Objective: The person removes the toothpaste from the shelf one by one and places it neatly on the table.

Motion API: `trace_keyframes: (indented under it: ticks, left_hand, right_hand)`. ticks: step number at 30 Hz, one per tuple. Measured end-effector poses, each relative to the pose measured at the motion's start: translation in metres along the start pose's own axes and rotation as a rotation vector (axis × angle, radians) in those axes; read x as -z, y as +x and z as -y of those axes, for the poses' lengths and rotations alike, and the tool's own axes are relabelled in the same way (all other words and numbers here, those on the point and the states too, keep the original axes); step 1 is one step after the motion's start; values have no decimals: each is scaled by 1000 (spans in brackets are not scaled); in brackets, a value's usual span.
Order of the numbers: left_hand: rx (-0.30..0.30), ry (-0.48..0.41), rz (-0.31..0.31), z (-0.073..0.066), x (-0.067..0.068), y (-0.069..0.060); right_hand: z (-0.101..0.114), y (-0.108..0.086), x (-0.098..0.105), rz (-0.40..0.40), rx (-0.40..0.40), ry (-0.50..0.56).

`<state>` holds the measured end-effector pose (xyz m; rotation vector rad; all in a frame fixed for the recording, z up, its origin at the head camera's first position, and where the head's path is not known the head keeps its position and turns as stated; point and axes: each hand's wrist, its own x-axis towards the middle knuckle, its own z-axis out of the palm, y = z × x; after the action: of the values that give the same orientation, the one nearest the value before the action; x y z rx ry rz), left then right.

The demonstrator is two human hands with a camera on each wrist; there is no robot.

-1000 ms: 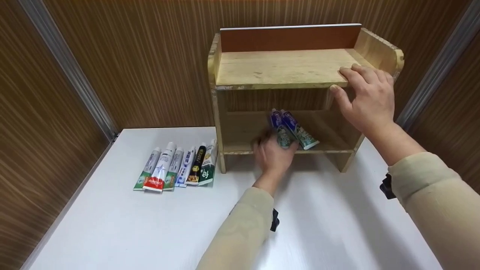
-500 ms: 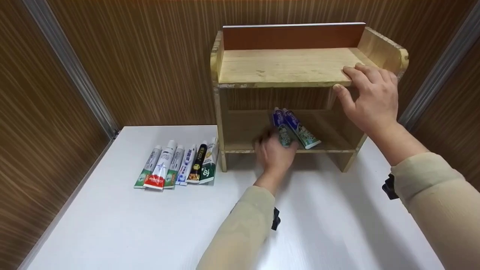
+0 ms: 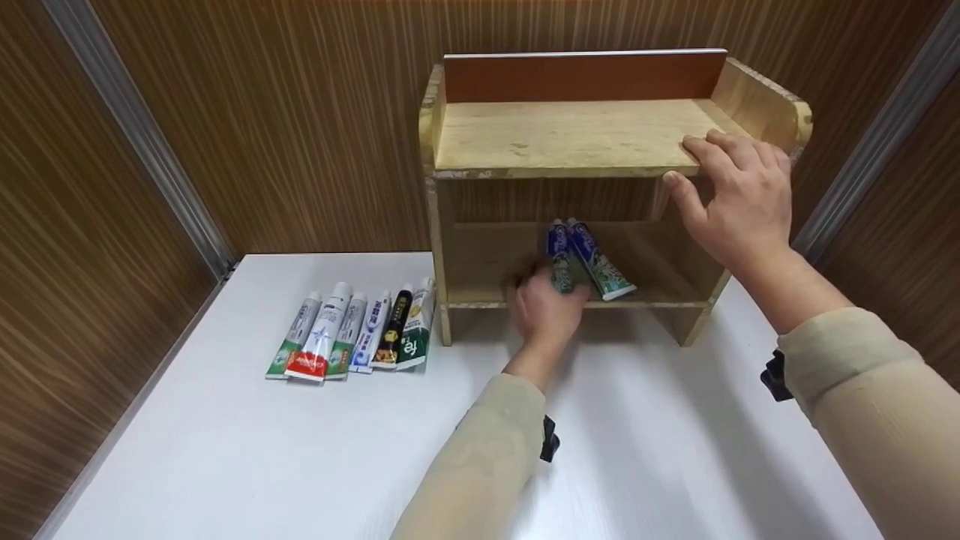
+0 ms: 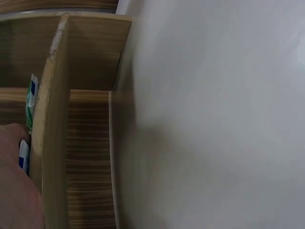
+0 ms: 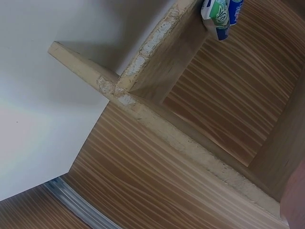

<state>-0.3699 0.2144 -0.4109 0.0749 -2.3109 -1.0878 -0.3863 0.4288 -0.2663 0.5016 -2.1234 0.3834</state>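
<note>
Two blue-and-green toothpaste tubes lie on the lower board of a small wooden shelf [image 3: 570, 139]. My left hand [image 3: 549, 311] reaches in at the front of that board and holds the left toothpaste tube [image 3: 559, 255], fingers on its left side and thumb on its right. Just beside it, the right toothpaste tube [image 3: 600, 262] lies at a slant. My right hand [image 3: 739, 199] grips the front edge of the top board near its right end, fingers on top and thumb at the edge. The left fingertips are hidden behind the hand.
On the white table [image 3: 300, 450], left of the shelf, several toothpaste tubes lie side by side, among them a red-and-white tube [image 3: 322, 334] and a black tube [image 3: 394, 330]. Wood-grain panels [image 3: 322, 127] stand behind and at both sides.
The left toothpaste tube has turned a little, standing straighter in the head view, and its gap to the right tube has widened. My right hand keeps its place on the shelf.
</note>
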Motion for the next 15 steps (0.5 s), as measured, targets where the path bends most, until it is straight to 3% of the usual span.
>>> trace_keyframes:
  ticks: [5, 15]
  left_hand:
    - [41, -21, 7, 1, 3, -1]
    - [28, -80, -10, 5, 10, 2]
  right_hand:
    - [1, 0, -2, 0, 6, 3]
    - [1, 0, -3, -10, 8, 7]
